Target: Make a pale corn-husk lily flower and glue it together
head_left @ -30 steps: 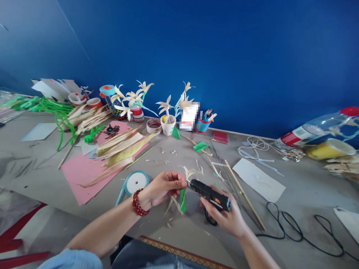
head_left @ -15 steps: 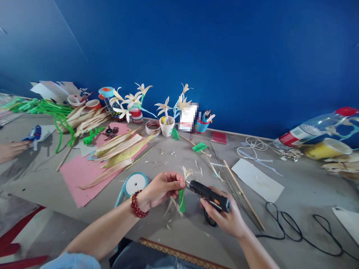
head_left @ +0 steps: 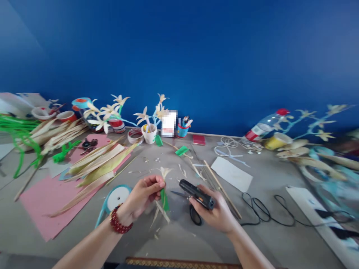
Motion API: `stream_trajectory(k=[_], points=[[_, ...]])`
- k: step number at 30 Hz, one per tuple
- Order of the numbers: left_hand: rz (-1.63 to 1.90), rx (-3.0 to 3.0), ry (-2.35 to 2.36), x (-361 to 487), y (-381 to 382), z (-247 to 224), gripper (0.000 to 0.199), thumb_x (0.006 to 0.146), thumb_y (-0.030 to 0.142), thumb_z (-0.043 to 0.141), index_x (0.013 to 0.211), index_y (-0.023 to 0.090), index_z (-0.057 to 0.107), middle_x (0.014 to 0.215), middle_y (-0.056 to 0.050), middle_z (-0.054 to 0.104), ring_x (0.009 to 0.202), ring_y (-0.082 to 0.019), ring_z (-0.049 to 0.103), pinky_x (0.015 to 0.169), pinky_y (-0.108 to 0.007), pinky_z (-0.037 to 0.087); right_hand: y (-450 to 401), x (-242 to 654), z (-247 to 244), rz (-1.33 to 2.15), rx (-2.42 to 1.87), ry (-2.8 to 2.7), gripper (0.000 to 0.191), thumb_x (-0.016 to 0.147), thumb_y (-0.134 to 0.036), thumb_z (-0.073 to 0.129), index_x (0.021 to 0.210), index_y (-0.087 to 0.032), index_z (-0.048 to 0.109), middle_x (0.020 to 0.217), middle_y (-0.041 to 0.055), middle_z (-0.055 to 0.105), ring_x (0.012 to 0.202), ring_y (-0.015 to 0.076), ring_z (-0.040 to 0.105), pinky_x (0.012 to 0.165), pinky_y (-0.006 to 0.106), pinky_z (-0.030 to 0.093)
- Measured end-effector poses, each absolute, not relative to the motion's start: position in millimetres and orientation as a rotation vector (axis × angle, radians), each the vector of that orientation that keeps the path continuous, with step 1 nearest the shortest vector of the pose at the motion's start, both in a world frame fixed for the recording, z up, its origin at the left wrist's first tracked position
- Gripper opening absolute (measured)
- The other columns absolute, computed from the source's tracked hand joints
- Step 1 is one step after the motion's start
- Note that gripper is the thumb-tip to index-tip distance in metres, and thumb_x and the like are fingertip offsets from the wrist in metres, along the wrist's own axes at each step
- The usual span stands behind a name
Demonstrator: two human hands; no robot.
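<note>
Between thumb and fingers, my left hand (head_left: 148, 192) pinches a small pale husk flower (head_left: 165, 172), its petals pointing up. Below that hand, a green paper strip (head_left: 166, 201) and thin husk strips show; whether they are held or lie on the table I cannot tell. My right hand (head_left: 214, 209) is wrapped round a black glue gun (head_left: 196, 193), whose tip points left toward the flower with a gap between them. Black-handled scissors (head_left: 195, 216) lie under the glue gun, partly hidden by it. A roll of blue tape (head_left: 115, 198) lies beside my left wrist.
Corn husks (head_left: 98, 164) lie on pink paper (head_left: 42, 209) at the left. Finished flowers stand in a white cup (head_left: 149, 135) at the back. A black cord (head_left: 266, 216) runs right to a white power strip (head_left: 311, 220). A wooden stick (head_left: 224, 190) and white paper (head_left: 232, 173) lie at right.
The glue gun's tip has drawn away from the flower, leaving a gap. The view has swung right, bringing the power strip and blue-stemmed flowers further in; the other person's hand at left is out of sight.
</note>
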State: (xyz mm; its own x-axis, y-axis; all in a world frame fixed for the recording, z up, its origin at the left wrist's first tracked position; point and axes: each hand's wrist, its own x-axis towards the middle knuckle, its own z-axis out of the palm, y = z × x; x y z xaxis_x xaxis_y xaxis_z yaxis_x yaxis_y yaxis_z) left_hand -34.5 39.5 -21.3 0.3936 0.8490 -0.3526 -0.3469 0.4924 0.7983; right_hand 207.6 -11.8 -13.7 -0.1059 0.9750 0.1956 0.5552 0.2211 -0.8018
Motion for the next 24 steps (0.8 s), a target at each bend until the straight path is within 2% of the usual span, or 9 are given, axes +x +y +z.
stream_trajectory(k=[4,7,9,11,14,16,19,22,24], points=[[0.852,0.663,0.839,-38.3,41.8,-21.3,0.029,0.069,0.031,0.084,0.072,0.013,0.061,0.068,0.002,0.054,0.053,-0.004,0.043,0.047,-0.015,0.034,-17.9,240.2,-0.2,0.357,-1.653,-2.116,0.02,0.091,-0.041,0.054,0.088,-0.023,0.062,0.058,0.0002,0.064,0.048,0.0183,0.061,0.047,0.025,0.035],[0.809,0.667,0.777,-40.9,40.2,-19.2,0.027,0.072,0.028,0.082,0.071,0.013,0.06,0.071,0.001,0.055,0.053,-0.004,0.041,0.048,-0.015,0.033,-23.9,283.9,-8.2,0.033,-2.023,-2.085,0.021,0.092,-0.041,0.05,0.093,-0.023,0.061,0.067,0.0037,0.071,0.053,0.0221,0.067,0.048,0.026,0.037],[0.787,0.669,0.736,-41.5,38.5,-16.2,0.026,0.074,0.028,0.081,0.071,0.013,0.06,0.072,0.001,0.055,0.053,-0.003,0.04,0.048,-0.015,0.033,-29.7,314.8,-20.7,-0.146,-2.304,-2.017,0.022,0.091,-0.038,0.051,0.101,-0.022,0.062,0.066,0.0047,0.072,0.053,0.0256,0.069,0.045,0.028,0.036],[0.774,0.671,0.717,-41.0,37.0,-12.8,0.026,0.074,0.027,0.081,0.071,0.013,0.06,0.072,0.001,0.055,0.052,-0.003,0.039,0.048,-0.015,0.033,-36.8,342.3,-35.0,-0.259,-2.432,-1.994,0.024,0.09,-0.034,0.05,0.105,-0.02,0.061,0.074,0.0081,0.074,0.058,0.0282,0.071,0.045,0.029,0.038],[0.763,0.684,0.689,-39.7,36.0,-9.8,0.027,0.072,0.027,0.082,0.069,0.012,0.06,0.07,0.0,0.055,0.052,-0.003,0.04,0.049,-0.016,0.034,-46.5,374.7,-54.4,-0.33,-2.398,-2.018,0.029,0.09,-0.032,0.046,0.11,-0.018,0.06,0.095,0.0131,0.075,0.067,0.0298,0.073,0.051,0.034,0.047],[0.763,0.698,0.666,-39.7,36.2,-10.3,0.027,0.073,0.028,0.082,0.068,0.012,0.06,0.07,0.0,0.057,0.052,-0.003,0.042,0.049,-0.016,0.035,-49.7,390.3,-63.0,-0.296,-2.279,-2.086,0.031,0.086,-0.031,0.048,0.11,-0.016,0.06,0.102,0.0153,0.073,0.077,0.0318,0.073,0.063,0.039,0.053],[0.769,0.729,0.655,-41.6,37.3,-13.5,0.024,0.075,0.028,0.08,0.071,0.012,0.062,0.072,-0.001,0.058,0.053,-0.004,0.043,0.05,-0.016,0.036,-49.4,397.3,-61.7,-0.255,-2.138,-2.177,0.034,0.077,-0.029,0.056,0.108,-0.017,0.063,0.111,0.0186,0.07,0.095,0.0374,0.07,0.079,0.047,0.054],[0.779,0.749,0.643,-42.9,38.1,-17.9,0.02,0.077,0.026,0.078,0.074,0.012,0.064,0.073,-0.001,0.059,0.055,-0.004,0.045,0.051,-0.016,0.036,-47.0,367.7,-40.3,-0.274,-2.078,-2.118,0.035,0.076,-0.032,0.059,0.108,-0.018,0.064,0.116,0.0209,0.068,0.097,0.0407,0.067,0.08,0.05,0.052],[0.802,0.747,0.618,-41.8,38.0,-21.2,0.019,0.077,0.025,0.078,0.074,0.013,0.064,0.075,-0.002,0.061,0.057,-0.005,0.047,0.052,-0.017,0.037,-44.7,325.3,-21.0,-0.145,-1.986,-1.991,0.032,0.084,-0.041,0.057,0.108,-0.021,0.062,0.115,0.0161,0.068,0.088,0.0343,0.069,0.073,0.044,0.054]])
